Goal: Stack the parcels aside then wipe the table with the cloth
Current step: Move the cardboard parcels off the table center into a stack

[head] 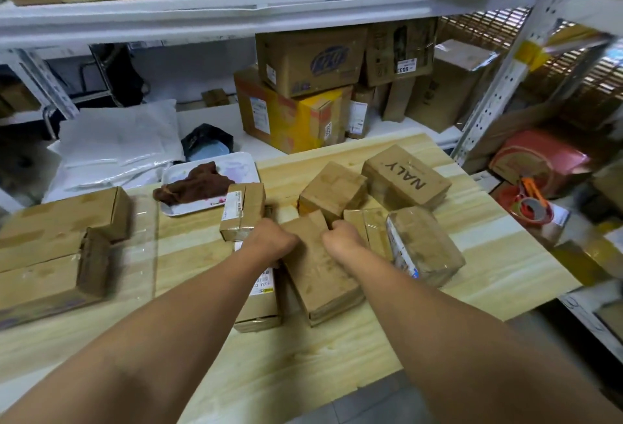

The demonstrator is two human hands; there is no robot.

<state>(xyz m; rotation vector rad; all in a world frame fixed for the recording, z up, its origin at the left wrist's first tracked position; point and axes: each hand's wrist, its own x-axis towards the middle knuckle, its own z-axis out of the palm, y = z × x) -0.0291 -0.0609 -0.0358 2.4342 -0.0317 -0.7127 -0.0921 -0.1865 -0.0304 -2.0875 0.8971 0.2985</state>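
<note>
Several brown cardboard parcels lie scattered over the middle of the pale wooden table [337,356]. My left hand [269,238] and my right hand [344,238] both grip the far end of one long flat parcel [320,282] that lies at the centre. Around it sit a labelled parcel [242,211], a parcel under my left forearm [259,305], a square parcel [332,192], a box marked NALY [406,177] and a film-wrapped parcel [424,248]. A dark brown cloth [194,187] lies on a white tray [209,207] at the table's far left.
Larger parcels [50,255] are stacked at the table's left edge. Behind the table a white shelf [202,8] carries big cartons [303,99] and plastic mailers [118,150]. Red tape rolls [529,207] and a red box sit to the right.
</note>
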